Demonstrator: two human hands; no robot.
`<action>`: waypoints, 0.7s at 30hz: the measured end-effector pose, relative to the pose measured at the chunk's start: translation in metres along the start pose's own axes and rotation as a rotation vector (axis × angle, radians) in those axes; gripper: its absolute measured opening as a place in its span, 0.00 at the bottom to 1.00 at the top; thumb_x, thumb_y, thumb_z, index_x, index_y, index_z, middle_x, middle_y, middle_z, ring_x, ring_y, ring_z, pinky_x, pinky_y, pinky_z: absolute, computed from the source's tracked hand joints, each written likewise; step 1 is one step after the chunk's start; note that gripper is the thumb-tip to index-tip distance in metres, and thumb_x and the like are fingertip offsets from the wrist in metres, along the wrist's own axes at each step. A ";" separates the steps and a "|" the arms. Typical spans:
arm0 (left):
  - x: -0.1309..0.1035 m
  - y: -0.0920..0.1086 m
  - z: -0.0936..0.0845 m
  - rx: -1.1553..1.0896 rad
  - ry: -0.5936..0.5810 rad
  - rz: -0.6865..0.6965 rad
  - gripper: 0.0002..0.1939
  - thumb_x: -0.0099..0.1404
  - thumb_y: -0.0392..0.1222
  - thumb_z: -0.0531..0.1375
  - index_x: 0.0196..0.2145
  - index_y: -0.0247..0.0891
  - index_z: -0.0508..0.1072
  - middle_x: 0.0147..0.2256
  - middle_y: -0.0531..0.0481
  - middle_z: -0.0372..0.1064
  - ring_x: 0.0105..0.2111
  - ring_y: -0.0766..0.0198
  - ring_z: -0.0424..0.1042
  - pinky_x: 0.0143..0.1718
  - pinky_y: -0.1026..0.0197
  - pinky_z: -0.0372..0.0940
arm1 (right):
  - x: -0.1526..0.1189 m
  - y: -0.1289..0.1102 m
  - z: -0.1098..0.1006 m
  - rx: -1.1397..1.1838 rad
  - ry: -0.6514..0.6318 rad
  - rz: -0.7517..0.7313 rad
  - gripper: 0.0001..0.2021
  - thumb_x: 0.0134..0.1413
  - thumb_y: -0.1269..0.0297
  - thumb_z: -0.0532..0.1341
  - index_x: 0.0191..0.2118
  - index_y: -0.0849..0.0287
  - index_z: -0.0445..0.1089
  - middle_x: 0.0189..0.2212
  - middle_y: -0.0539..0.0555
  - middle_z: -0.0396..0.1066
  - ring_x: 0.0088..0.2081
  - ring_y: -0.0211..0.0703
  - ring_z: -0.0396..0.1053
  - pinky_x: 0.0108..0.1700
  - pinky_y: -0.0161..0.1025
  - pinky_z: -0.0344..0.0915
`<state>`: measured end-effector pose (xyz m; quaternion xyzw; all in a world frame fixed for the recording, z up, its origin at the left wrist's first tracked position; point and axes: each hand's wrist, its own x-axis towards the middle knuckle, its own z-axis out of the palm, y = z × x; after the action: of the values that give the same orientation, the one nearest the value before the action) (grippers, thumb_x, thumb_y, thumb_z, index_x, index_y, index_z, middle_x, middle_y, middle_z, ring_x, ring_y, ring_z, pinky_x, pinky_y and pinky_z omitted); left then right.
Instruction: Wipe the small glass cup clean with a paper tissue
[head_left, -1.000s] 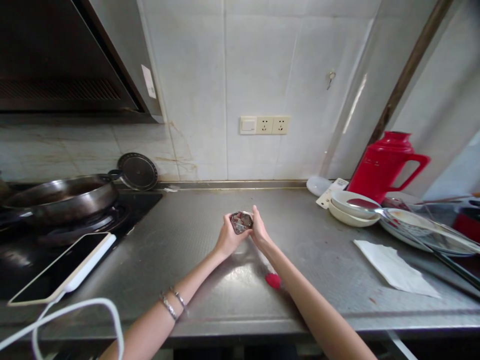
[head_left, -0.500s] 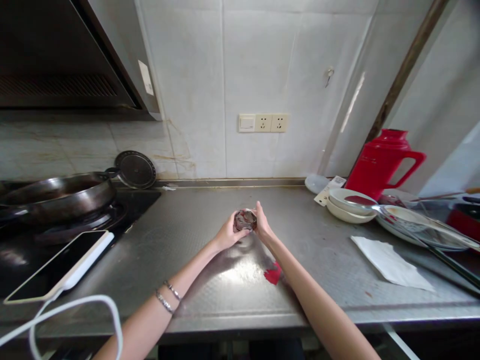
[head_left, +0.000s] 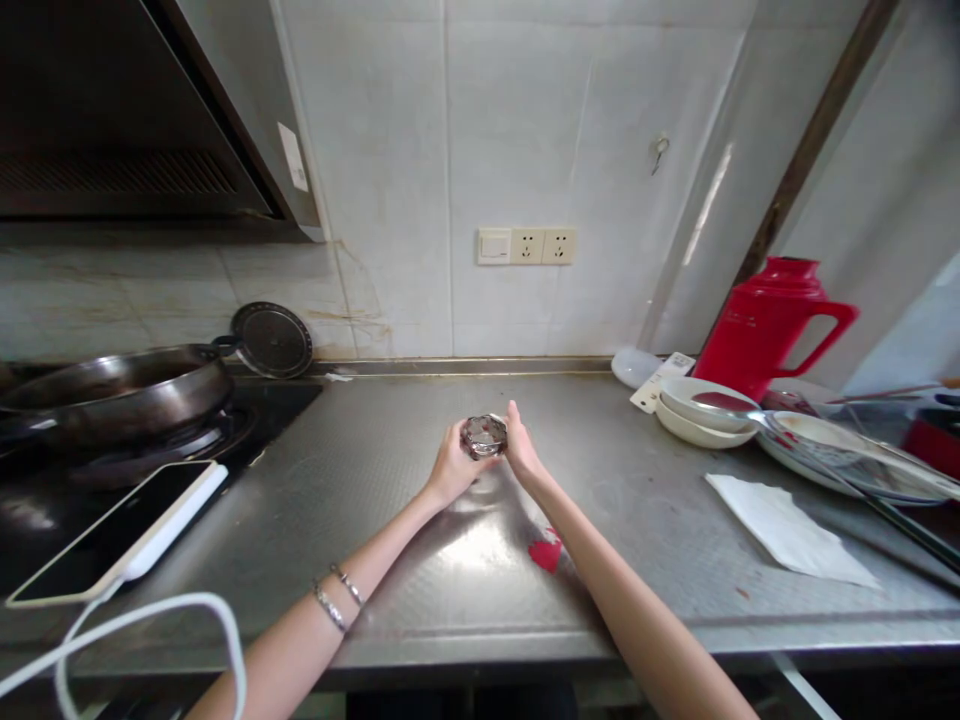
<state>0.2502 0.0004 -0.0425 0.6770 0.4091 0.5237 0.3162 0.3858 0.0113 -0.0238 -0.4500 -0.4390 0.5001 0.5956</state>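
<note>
Between both hands, over the middle of the steel counter [head_left: 360, 450], is a small round glass-like container [head_left: 484, 437] with dark, shiny contents or surface. My left hand [head_left: 454, 468] wraps round its left and near side. On the right side, my right hand [head_left: 521, 448] presses against it with the fingers close together and the thumb side up. The container's lower part is hidden by the hands. A small red piece [head_left: 545, 551] lies on the counter beside my right forearm.
A pan [head_left: 120, 400] sits on the stove at left, with a phone [head_left: 112, 530] and white cable [head_left: 187, 600] nearer. At right are stacked bowls [head_left: 705, 425], a red thermos [head_left: 761, 325], a plate with utensils and a white tissue [head_left: 787, 530].
Both hands and the container have shifted slightly left. The container's top has turned or tilted and now looks more silvery. The grip is kept.
</note>
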 end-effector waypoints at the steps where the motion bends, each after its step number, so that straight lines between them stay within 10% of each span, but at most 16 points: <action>1: 0.000 0.000 0.001 0.015 0.029 0.000 0.40 0.42 0.47 0.72 0.50 0.34 0.62 0.48 0.38 0.65 0.49 0.51 0.67 0.52 0.48 0.62 | -0.001 0.000 0.001 -0.012 0.008 -0.007 0.34 0.51 0.34 0.47 0.30 0.60 0.76 0.21 0.52 0.74 0.31 0.45 0.71 0.39 0.38 0.65; 6: 0.002 -0.004 0.003 -0.041 0.050 -0.033 0.47 0.37 0.45 0.74 0.52 0.35 0.57 0.50 0.37 0.63 0.51 0.51 0.66 0.53 0.48 0.61 | -0.008 0.003 0.010 -0.014 0.005 -0.020 0.33 0.52 0.35 0.48 0.32 0.60 0.76 0.24 0.52 0.75 0.34 0.46 0.72 0.41 0.38 0.66; 13: 0.002 -0.015 0.003 -0.345 -0.275 -0.151 0.56 0.46 0.42 0.71 0.64 0.39 0.41 0.59 0.34 0.57 0.54 0.52 0.65 0.58 0.46 0.57 | -0.001 0.005 0.003 0.013 0.013 -0.004 0.34 0.50 0.33 0.48 0.30 0.59 0.77 0.22 0.54 0.75 0.31 0.46 0.72 0.39 0.40 0.66; 21: 0.004 -0.008 0.000 -0.281 -0.213 -0.089 0.42 0.47 0.43 0.70 0.56 0.34 0.58 0.51 0.38 0.68 0.51 0.53 0.69 0.56 0.49 0.61 | 0.005 0.004 0.000 0.026 0.020 -0.031 0.31 0.50 0.35 0.49 0.30 0.58 0.76 0.25 0.52 0.76 0.33 0.44 0.71 0.39 0.38 0.64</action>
<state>0.2492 0.0075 -0.0478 0.6589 0.3257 0.4867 0.4721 0.3860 0.0167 -0.0272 -0.4403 -0.4334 0.4920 0.6134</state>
